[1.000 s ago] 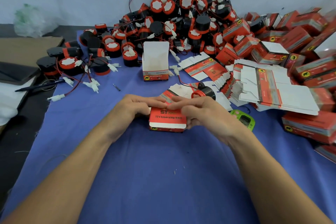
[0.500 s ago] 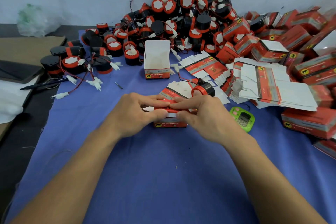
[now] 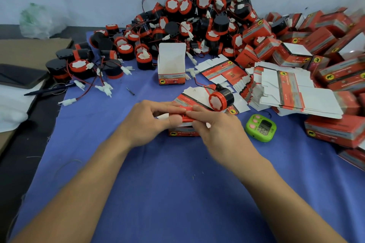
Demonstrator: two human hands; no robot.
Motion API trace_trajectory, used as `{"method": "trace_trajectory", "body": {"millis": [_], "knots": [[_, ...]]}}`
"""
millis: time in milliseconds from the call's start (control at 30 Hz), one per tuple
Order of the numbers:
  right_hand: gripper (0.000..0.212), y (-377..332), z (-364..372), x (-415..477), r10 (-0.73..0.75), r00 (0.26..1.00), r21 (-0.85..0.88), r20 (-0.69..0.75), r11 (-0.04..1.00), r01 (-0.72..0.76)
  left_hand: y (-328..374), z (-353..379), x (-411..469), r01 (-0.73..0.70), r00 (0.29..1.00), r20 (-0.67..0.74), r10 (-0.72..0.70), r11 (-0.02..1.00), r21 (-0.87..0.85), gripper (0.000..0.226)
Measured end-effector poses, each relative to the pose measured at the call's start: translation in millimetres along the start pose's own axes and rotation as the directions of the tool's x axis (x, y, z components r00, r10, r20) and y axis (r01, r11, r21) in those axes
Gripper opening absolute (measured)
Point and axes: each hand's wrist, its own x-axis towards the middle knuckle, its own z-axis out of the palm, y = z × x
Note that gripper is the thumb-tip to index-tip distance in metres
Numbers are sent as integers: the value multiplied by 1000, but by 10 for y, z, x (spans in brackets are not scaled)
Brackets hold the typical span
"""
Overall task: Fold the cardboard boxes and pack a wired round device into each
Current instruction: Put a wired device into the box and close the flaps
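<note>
Your surface: blue cloth (image 3: 177,193).
Far from you: heap of wired round devices (image 3: 197,21).
Your right: closed boxes (image 3: 335,134), flat cartons (image 3: 296,92), green timer (image 3: 260,127).

On my feed the box (image 3: 184,133) sits on the cloth (image 3: 177,193) between the left hand (image 3: 146,122) and right hand (image 3: 221,132), the timer (image 3: 260,127) just right of them. Behind it a device (image 3: 218,99) lies, I think, on flat cardboard (image 3: 189,95); the heap of devices (image 3: 197,16) is farther back, packed boxes (image 3: 325,31) to its right.

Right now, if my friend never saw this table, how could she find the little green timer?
Start at the big blue cloth. Look just right of the person's right hand, near the stack of flat white cartons. The timer is the only bright green thing, with pink buttons, among red boxes.
</note>
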Motion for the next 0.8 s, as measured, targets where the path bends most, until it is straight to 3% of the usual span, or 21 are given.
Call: {"method": "trace_trajectory", "body": {"millis": [200, 367, 467, 533, 600, 667, 800], "knots": [[45, -43, 17, -162, -68, 996, -168, 57, 983, 77, -18, 48, 18, 30, 999, -38, -31, 999, -23, 24], [79, -38, 38, -255, -68, 975, -402, 210, 903, 149, -4, 91, 8, 59, 996, -65, -66, 993, -104, 25], [92, -11, 55, -288, -73, 963, -457, 261, 869, 190, 6, 118, 9, 75, 994, -78, -83, 992, -98, 37], [83, 13, 99, -297, -100, 970, -390, 221, 903, 182, 15, 124, 19, 81, 992, -88, -87, 994, -68, 39], [66, 19, 133, -268, -99, 991, -182, 94, 977, 114, 27, 132, 27, 93, 990, -103, -98, 994, -52, 41], [62, 48, 163, -183, -48, 998, -15, -48, 999, 48, 34, 145, 22, 93, 989, -110, -98, 995, -47, 46], [78, 49, 199, -32, -18, 1000, -47, -9, 999, 18, 44, 200, -12, 93, 985, -144, -93, 996, -6, 46]]}}
